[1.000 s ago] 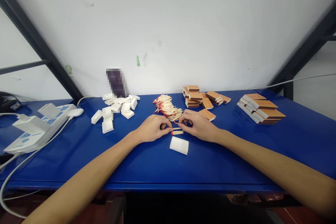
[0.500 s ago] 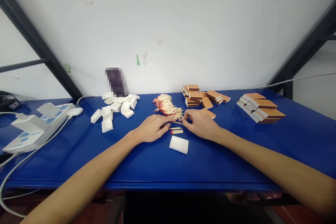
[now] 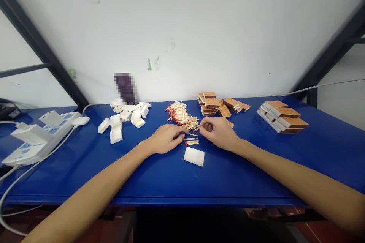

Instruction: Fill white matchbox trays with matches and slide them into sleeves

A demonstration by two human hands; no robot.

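Observation:
A heap of loose red-tipped matches (image 3: 181, 115) lies in the middle of the blue table. My left hand (image 3: 167, 138) rests palm down just in front of it, thumb and fingers apart, fingertips by the head end of a single match (image 3: 192, 134). My right hand (image 3: 216, 131) is at the heap's right edge with curled fingers, thumb and forefinger pinched at match ends; whether one is gripped is unclear. A small row of matches (image 3: 193, 142) lies below the hands, heads to the left. Nearer to me is one white matchbox tray (image 3: 194, 156).
White matchbox trays (image 3: 115, 121) are scattered at left. Brown matchbox sleeves (image 3: 212, 104) are heaped behind my right hand, and stacked matchboxes (image 3: 285, 117) stand farther right. A power strip (image 3: 42, 140) with plugs and cables occupies the left side. A wall (image 3: 199, 38) rises behind the table.
My right hand has drawn slightly away from the single match, which now lies on the table below the heap. Its fingers are more curled. My left hand has barely moved.

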